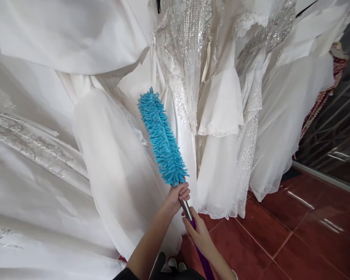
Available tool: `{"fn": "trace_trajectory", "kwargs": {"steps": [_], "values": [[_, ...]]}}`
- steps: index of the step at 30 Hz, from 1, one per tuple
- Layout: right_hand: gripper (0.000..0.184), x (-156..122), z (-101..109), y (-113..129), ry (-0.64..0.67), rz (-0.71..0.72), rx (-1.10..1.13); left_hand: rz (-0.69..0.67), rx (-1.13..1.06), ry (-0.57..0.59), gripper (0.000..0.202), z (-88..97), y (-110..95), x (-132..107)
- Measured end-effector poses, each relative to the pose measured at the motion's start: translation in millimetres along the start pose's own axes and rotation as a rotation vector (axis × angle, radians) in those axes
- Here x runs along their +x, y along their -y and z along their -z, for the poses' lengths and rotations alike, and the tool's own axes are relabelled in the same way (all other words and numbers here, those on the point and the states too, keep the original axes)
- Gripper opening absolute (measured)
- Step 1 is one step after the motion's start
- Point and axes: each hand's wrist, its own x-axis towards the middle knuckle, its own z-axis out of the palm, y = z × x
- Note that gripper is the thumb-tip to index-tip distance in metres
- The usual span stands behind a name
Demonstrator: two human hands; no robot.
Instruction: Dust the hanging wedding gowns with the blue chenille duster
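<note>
A duster [162, 136] with a fluffy blue microfibre head, a short metal tube and a purple handle slants up and to the left from the bottom of the view. My left hand [177, 196] is closed around it just below the blue head. Lower down, my right hand [196, 230] grips it where the metal tube meets the purple handle. The blue head is in front of hanging white dresses; whether it touches the fabric I cannot tell. A plain white gown [111, 155] hangs to its left, and a beaded white dress [179, 77] is behind and to its right.
More white dresses with sparkling trim [221, 101] hang to the right, their hems near the red tiled floor [259, 233]. Spread white skirts [32, 217] fill the left side. A glass panel [335, 144] stands at the far right, beside a red patterned garment [321, 101].
</note>
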Motion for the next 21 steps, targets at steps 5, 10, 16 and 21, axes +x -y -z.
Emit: {"fn": "trace_trajectory", "kwargs": {"steps": [5,10,16,21], "values": [[0.022,7.7,-14.1,16.2,0.088,-0.024,0.040,-0.062,-0.009,-0.032,0.026,2.7,-24.7,-10.5],[0.026,-0.3,-16.3,-2.1,0.093,-0.071,0.034,0.024,-0.069,-0.122,0.027,26.8,-4.1,-7.7],[0.018,-12.1,-3.6,-31.3,0.025,-0.083,-0.038,0.143,-0.164,-0.142,0.032,52.8,36.6,4.0],[0.017,-24.3,3.7,-54.6,-0.052,-0.073,-0.109,0.185,-0.192,-0.147,0.029,62.6,65.0,7.6]]}}
